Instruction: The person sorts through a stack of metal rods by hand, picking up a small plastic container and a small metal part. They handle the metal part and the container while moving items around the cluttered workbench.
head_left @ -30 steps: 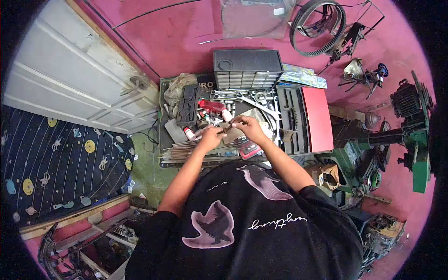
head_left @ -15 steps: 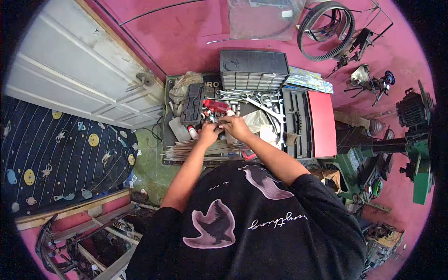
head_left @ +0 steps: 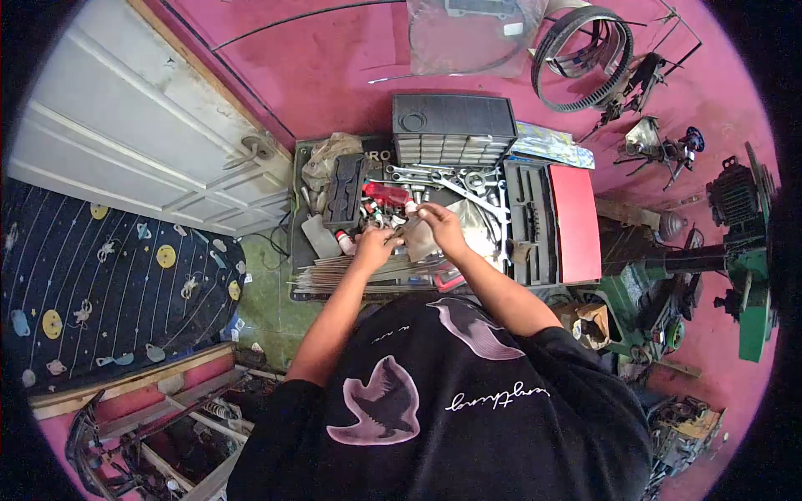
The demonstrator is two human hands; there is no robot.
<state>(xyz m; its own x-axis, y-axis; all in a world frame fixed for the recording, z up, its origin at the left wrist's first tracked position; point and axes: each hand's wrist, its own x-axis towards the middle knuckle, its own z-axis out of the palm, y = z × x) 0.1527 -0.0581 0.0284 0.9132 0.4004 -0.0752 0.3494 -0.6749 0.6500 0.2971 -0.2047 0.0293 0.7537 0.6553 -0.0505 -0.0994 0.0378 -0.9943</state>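
Over the cluttered bench top, my left hand (head_left: 373, 245) has its fingers closed around something small and dark; I cannot tell what it is. Just to the right, my right hand (head_left: 444, 229) is held with curled fingertips right by the white cap of a red bottle (head_left: 386, 194). What those fingers pinch is too small to make out. A white-and-red tube (head_left: 345, 242) lies beside my left hand. Below both hands runs a bundle of thin rods (head_left: 334, 274). Clear plastic bags (head_left: 464, 224) lie near my right hand.
Several wrenches (head_left: 472, 190) and sockets lie behind the hands. A black drawer cabinet (head_left: 455, 117) stands at the back. To the left is a black tool case (head_left: 344, 190); to the right, an open red toolbox (head_left: 575, 221). A white door (head_left: 159, 125) stands left, green machinery (head_left: 756, 309) right.
My hands were close together over the small parts. My right hand has moved right, away from the left, which has shifted slightly down.
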